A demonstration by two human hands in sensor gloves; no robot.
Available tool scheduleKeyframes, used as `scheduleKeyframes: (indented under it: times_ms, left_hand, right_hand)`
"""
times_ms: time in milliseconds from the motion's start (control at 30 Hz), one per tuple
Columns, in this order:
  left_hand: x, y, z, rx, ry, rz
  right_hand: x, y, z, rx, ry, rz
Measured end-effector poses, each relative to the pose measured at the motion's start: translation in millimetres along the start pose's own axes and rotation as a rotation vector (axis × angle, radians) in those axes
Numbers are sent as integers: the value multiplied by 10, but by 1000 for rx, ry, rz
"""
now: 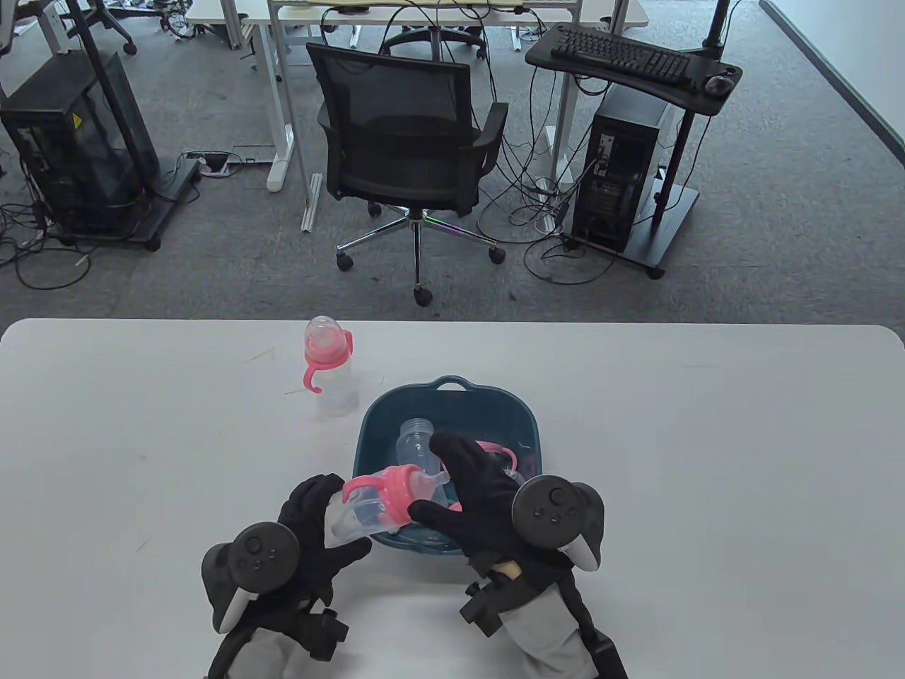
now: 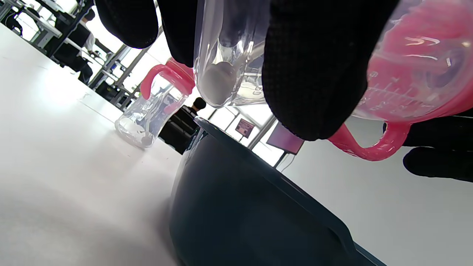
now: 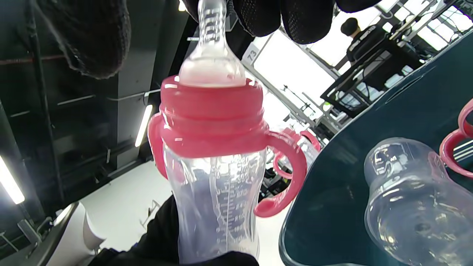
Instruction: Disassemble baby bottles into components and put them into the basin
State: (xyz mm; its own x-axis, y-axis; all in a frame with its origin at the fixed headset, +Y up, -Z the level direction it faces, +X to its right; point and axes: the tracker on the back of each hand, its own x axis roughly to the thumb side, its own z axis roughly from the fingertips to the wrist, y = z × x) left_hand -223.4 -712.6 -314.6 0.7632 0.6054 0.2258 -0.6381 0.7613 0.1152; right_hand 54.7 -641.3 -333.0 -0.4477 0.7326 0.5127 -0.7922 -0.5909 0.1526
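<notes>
My left hand [image 1: 344,521] grips the clear body of a baby bottle [image 1: 351,518], tilted over the near rim of the dark teal basin [image 1: 452,391]. Its pink collar with handles [image 1: 397,495] and clear nipple [image 1: 433,484] point into the basin. My right hand [image 1: 433,481] spreads around the nipple end, thumb below and fingers above. In the right wrist view the fingers [image 3: 292,18] hang beside the nipple [image 3: 212,55] and the thumb [image 3: 92,37] stands apart from it. In the left wrist view my fingers [image 2: 310,66] wrap the bottle [image 2: 229,55].
A clear bottle body [image 1: 413,440] and a pink handle ring [image 1: 500,453] lie in the basin. Another assembled bottle [image 1: 327,368] with a pink collar and clear cap stands on the white table [image 1: 707,460], left of the basin's far side.
</notes>
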Motion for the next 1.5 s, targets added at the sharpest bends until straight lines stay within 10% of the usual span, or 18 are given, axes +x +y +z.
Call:
scheduleKeyframes:
  times_ms: [1500]
  left_hand:
    - [24, -1, 6, -9, -28, -25]
  right_hand:
    - [-103, -52, -3, -5, 56, 56]
